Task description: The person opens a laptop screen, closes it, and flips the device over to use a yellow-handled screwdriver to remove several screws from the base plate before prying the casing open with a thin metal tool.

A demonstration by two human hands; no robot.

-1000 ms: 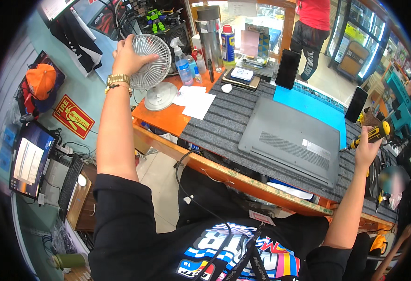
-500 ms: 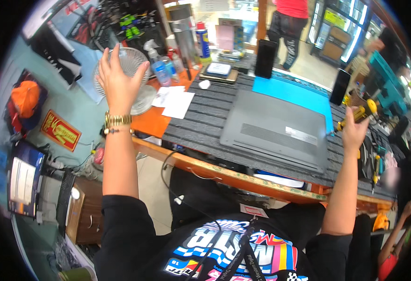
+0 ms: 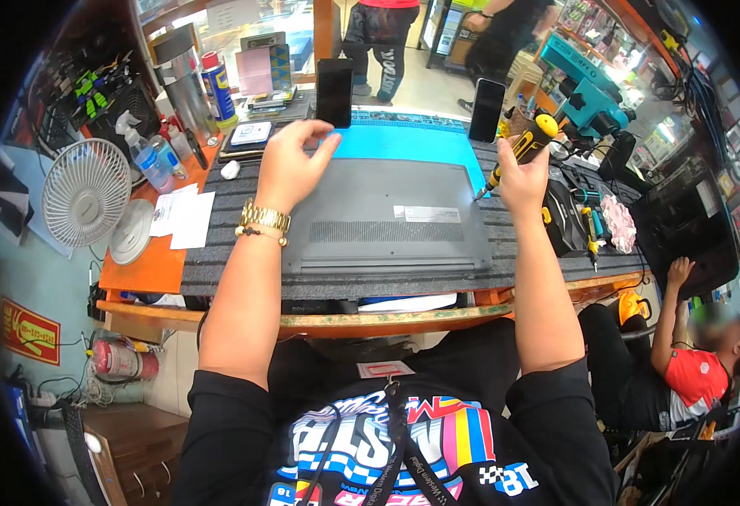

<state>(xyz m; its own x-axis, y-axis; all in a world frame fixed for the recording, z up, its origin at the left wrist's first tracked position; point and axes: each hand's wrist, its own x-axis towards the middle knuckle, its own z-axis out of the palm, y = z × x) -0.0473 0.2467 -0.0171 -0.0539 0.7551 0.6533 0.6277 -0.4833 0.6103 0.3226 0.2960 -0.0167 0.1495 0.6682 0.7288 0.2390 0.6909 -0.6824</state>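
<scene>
A grey laptop [image 3: 353,202] lies upside down, its vented bottom cover facing up, partly over a blue work mat [image 3: 404,143]. My right hand [image 3: 523,181] is closed round a yellow-and-black screwdriver [image 3: 532,143]. The screwdriver tilts down to the left, its tip at the laptop's right edge near the far corner; whether it touches a screw I cannot tell. Over the laptop's far left corner is my left hand [image 3: 292,164], empty, with thumb and fingers apart. Whether it rests on the cover is unclear.
Two dark phones stand upright behind the mat, one phone [image 3: 334,93] at left, another phone [image 3: 487,110] at right. A white fan [image 3: 87,192], papers [image 3: 191,221] and spray bottles [image 3: 152,164] are at left. Tools [image 3: 594,223] lie at right, near a seated person [image 3: 699,371].
My left hand has moved from the fan to the laptop's far left corner. The screwdriver tip is now at the laptop's right edge. The view has turned to the right.
</scene>
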